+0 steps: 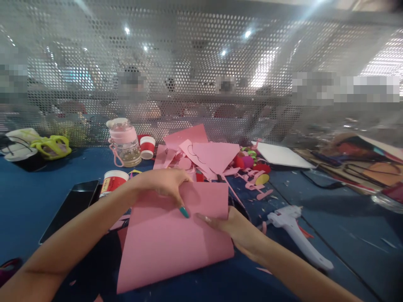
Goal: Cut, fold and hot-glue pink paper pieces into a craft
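Observation:
A large pink sheet of paper (179,247) is held up, tilted, over the blue table in the head view. My left hand (166,184) grips its top edge from above, with the thumb on the near face and the other fingers out of sight behind. From the right side my right hand (233,228) pinches the same sheet, thumb on the front, fingers hidden behind it. The two thumb tips lie close together near the middle of the sheet. Just beyond is a heap of pink paper pieces (215,155), some marked with dark drawn lines.
To the right lies a white hot glue gun (296,235). A black phone (71,209), paper cups (147,147) and a clear bottle with a pink lid (124,142) are on the left. Behind stands a perforated metal screen (189,63). Coloured paper scraps (252,167) lie right of the heap.

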`<state>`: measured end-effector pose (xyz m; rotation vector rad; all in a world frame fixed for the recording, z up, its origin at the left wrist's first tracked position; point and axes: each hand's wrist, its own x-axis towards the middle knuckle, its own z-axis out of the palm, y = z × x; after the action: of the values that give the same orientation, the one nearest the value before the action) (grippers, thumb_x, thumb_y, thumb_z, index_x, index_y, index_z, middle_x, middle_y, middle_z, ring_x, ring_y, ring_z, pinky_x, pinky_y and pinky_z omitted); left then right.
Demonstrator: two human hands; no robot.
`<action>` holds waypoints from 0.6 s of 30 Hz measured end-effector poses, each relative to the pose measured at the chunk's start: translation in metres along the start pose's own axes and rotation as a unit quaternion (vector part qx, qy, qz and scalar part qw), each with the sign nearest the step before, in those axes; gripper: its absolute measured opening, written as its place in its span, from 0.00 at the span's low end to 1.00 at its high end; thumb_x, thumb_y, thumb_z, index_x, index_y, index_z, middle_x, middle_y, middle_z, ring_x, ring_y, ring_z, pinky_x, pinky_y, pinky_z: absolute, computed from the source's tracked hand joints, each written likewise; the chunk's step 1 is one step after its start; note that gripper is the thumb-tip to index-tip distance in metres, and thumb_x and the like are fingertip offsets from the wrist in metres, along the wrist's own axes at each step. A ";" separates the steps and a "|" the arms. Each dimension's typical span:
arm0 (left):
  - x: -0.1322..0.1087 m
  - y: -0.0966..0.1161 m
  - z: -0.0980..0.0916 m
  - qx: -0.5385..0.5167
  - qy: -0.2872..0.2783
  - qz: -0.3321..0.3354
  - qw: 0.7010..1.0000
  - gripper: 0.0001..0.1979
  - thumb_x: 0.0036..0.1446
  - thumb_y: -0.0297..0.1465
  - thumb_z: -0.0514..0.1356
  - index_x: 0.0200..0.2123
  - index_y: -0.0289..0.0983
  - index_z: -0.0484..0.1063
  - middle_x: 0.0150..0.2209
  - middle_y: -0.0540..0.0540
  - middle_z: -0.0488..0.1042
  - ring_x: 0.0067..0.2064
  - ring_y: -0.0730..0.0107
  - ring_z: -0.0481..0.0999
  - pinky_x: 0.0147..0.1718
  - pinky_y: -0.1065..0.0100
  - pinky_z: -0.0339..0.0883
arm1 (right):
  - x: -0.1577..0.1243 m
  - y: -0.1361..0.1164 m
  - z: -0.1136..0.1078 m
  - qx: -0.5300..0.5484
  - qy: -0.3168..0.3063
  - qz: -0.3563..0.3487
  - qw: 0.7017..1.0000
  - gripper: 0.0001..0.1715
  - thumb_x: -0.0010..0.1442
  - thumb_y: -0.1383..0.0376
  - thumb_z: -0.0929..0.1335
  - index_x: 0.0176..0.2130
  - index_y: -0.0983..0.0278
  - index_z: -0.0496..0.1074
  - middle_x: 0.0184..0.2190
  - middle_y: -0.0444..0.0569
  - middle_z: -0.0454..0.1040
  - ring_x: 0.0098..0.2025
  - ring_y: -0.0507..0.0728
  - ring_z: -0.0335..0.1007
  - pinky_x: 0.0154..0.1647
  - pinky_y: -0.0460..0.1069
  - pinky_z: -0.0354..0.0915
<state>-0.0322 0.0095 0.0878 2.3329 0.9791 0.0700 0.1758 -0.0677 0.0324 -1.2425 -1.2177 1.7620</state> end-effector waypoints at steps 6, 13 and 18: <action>-0.002 0.007 0.001 0.052 0.022 -0.020 0.998 0.27 0.37 0.45 0.67 0.42 0.39 0.71 0.45 0.45 0.71 0.44 0.60 0.69 0.38 0.68 0.61 | 0.003 0.002 -0.002 -0.042 0.056 0.000 0.998 0.24 0.35 0.59 0.78 0.35 0.66 0.79 0.35 0.52 0.80 0.37 0.60 0.75 0.39 0.51 0.70; -0.005 0.017 -0.004 0.050 0.006 -0.042 0.998 0.17 0.49 0.46 0.59 0.31 0.36 0.71 0.32 0.48 0.71 0.33 0.69 0.68 0.29 0.70 0.56 | 0.004 0.002 -0.002 0.018 0.103 -0.039 0.994 0.28 0.30 0.59 0.79 0.34 0.67 0.79 0.34 0.53 0.80 0.34 0.61 0.75 0.34 0.51 0.69; -0.003 0.012 -0.002 0.074 0.017 -0.002 0.997 0.19 0.39 0.45 0.65 0.27 0.36 0.67 0.29 0.51 0.68 0.30 0.71 0.65 0.27 0.71 0.53 | 0.003 -0.001 -0.001 0.046 0.065 -0.073 0.994 0.23 0.38 0.56 0.77 0.35 0.65 0.79 0.30 0.50 0.79 0.30 0.56 0.74 0.29 0.47 0.68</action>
<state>-0.0273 0.0021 0.0970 2.4714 1.0385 0.0365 0.1760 -0.0642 0.0322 -1.1659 -1.1108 1.5885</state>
